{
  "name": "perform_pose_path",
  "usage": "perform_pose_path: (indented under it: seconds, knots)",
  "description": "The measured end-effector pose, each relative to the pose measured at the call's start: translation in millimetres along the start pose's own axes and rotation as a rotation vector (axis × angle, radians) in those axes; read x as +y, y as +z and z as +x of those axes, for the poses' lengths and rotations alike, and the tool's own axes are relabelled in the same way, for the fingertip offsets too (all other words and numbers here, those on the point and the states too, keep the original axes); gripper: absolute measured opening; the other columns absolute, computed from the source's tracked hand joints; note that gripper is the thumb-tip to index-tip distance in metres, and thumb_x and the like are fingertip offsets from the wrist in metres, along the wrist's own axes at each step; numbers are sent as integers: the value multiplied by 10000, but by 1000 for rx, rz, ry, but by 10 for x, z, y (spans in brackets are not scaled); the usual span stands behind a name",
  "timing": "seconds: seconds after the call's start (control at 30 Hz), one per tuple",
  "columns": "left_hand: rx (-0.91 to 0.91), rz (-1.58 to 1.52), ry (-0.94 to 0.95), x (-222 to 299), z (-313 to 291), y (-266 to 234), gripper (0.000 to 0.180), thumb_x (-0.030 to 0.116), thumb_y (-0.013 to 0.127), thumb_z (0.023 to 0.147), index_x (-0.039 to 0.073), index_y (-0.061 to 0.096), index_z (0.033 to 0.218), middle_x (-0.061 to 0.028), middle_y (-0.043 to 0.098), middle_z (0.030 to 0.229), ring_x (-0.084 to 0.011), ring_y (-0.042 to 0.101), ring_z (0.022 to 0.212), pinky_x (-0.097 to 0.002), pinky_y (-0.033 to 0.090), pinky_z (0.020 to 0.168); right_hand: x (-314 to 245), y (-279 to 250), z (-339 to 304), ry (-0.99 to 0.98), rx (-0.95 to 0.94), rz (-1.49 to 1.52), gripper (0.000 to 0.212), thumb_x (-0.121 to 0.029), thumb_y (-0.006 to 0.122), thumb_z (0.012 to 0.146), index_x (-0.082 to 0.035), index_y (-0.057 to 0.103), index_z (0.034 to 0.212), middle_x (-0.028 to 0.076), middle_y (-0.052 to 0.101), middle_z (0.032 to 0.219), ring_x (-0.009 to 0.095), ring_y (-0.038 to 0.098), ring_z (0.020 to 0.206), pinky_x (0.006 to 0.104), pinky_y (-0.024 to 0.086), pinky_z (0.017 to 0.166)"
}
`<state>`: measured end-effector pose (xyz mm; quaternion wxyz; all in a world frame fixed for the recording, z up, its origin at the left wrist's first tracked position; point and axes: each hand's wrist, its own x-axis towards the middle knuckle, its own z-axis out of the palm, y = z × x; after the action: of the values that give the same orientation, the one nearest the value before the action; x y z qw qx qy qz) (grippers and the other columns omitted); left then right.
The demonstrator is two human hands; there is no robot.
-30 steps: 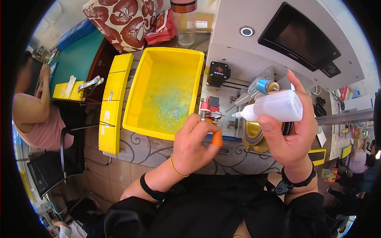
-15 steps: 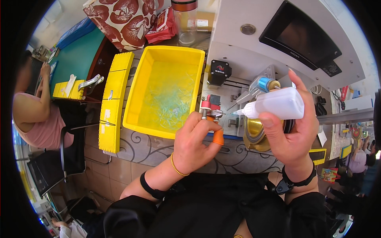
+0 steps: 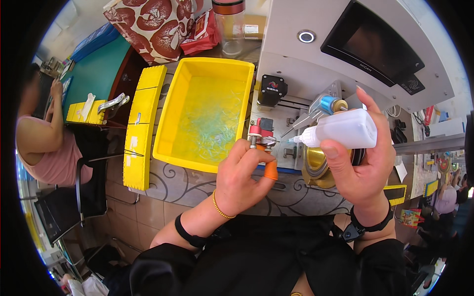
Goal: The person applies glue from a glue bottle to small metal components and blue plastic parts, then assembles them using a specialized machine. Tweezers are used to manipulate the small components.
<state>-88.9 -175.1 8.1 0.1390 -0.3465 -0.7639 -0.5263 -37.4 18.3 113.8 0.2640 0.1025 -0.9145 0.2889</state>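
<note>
My right hand (image 3: 363,170) grips a translucent white squeeze bottle (image 3: 345,129), which lies nearly level with its fine nozzle (image 3: 296,139) toward the left. The nozzle ends just right of a small red and black clamp fixture (image 3: 261,129) on the machine bed. At this fixture my left hand (image 3: 242,180) is closed in a pinch, an orange finger cot (image 3: 271,170) on one finger. Whatever its fingertips hold is hidden. Behind the nozzle slants a clear tapered dispenser tip (image 3: 298,123) with a blue fitting (image 3: 327,104).
Left of the machine stands a yellow bin (image 3: 165,143) with thin pale strands inside. Beside it lies a long yellow block (image 3: 140,128). The machine's grey housing (image 3: 291,44) carries a dark screen (image 3: 373,44). A gold round part (image 3: 316,167) sits under the bottle. Another person (image 3: 49,143) sits at far left.
The round button on the machine housing now shows a lit white ring. The bottle and my right hand have shifted very slightly left; my left hand stays in place.
</note>
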Motion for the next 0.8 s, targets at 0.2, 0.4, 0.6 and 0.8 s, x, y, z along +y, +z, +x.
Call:
perform_pose_path:
  seconds: [0.2,0.4,0.6,0.8]
  knots:
    - [0,0,4,-7,3,2,226,-18,734,680,81,619,847,-83,541,768,-248,560,670,-320,465,563,6,8,-16,4,22,2,450,-306,741,847,21,564,1101,107,654,950,317,539,1192,467,319,1096]
    - [-4,13,0,8,-8,1,225,-17,735,679,81,618,845,-85,540,779,-247,561,670,-318,467,562,18,-24,-28,-64,-13,-37,454,-273,742,850,34,547,1121,136,642,1058,260,578,1122,414,378,1047]
    - [2,8,6,-5,-12,6,227,-22,733,678,81,619,845,-90,537,787,-250,560,670,-316,468,564,-17,58,-95,259,232,408,401,-166,779,813,33,575,1095,111,677,900,192,680,823,320,525,809]
    - [0,-3,-8,-15,-11,16,227,-28,729,676,79,621,845,-92,535,779,-250,559,672,-314,466,566,61,-3,-70,147,151,235,394,-185,774,828,19,570,1097,96,683,883,155,679,784,262,515,692]
